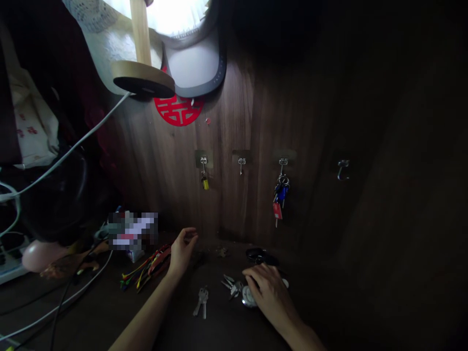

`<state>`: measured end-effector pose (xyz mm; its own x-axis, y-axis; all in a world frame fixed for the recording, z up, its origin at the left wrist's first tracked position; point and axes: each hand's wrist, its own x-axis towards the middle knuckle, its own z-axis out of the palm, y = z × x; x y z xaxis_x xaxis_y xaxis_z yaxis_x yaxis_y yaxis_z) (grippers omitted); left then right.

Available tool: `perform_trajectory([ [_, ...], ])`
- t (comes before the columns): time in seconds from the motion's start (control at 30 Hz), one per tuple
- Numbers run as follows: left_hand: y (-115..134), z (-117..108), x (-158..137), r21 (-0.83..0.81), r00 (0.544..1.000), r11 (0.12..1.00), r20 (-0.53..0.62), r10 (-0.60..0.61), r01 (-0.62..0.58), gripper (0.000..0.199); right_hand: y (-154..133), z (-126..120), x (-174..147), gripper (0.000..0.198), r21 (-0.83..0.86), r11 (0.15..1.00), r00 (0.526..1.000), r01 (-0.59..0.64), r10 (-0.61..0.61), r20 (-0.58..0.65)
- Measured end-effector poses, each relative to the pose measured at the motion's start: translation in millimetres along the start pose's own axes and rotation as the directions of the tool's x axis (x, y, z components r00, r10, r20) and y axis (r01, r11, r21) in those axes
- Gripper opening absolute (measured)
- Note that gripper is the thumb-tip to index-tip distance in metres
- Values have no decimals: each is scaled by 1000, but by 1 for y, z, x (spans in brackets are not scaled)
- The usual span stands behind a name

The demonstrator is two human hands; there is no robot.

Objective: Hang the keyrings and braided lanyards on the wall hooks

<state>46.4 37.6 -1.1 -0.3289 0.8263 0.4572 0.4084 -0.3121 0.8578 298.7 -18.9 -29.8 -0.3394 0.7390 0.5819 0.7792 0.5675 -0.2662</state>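
Observation:
My left hand hovers over the back of the dark surface, its fingers loosely curved and apart, holding nothing that I can see. Beside its wrist lies a bundle of colourful cords. My right hand is bent over a round silver object, partly covering it; its fingers are loosely spread, and no grip on anything shows. A bunch of keys lies just left of that object. Separate keys rest between my forearms, with small keys farther back. Behind my right hand is a black object, possibly a key fob.
On the wooden panel hang a hook with a yellow tag, a bare hook, a hook with blue and red keys and another bare hook. A lamp hangs above left. White cable and bags occupy the left.

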Motion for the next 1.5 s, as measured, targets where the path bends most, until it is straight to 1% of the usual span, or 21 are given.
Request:
perform_trajectory([
  [0.2, -9, -6, -13, 128, 994, 992, 107, 3, -16, 19, 0, 0, -1, 21, 7, 1000, 1000, 15, -15, -1],
  [0.37, -15, -7, -20, 245, 977, 966, 208, 34, -86, 19, 0, 0, 0, 21, 14, 999, 1000, 30, -30, -7],
  [0.53, -21, -8, -28, 345, 968, 922, 235, 94, -174, 21, 1, 0, 1, 21, 5, 999, 999, 47, -47, -9],
  [0.63, -21, -9, -33, 416, 958, 882, 264, 116, -221, 21, 2, 1, 1, 20, -9, 999, 999, 51, -51, 2],
  [0.73, -17, -9, -37, 482, 948, 838, 296, 120, -257, 21, 1, 2, 1, 20, -17, 999, 999, 46, -46, 4],
  [0.83, -14, -9, -39, 525, 944, 809, 312, 108, -265, 19, 1, 2, 1, 20, -16, 998, 999, 53, -53, 3],
  [0.97, -12, -7, -40, 546, 945, 797, 314, 91, -259, 18, 2, 2, 1, 21, -19, 998, 998, 54, -54, -11],
  [1.23, -14, -5, -39, 526, 939, 801, 321, 125, -286, 13, -1, -1, 1, 24, -10, 999, 999, 38, -38, -18],
  [1.37, -12, -3, -40, 526, 940, 799, 313, 137, -291, 9, -1, -2, 1, 22, -5, 1000, 1000, 29, -29, -11],
  [1.5, -11, -3, -40, 510, 941, 810, 307, 143, -289, 11, 1, 0, 1, 21, -14, 999, 999, 40, -41, -26],
])
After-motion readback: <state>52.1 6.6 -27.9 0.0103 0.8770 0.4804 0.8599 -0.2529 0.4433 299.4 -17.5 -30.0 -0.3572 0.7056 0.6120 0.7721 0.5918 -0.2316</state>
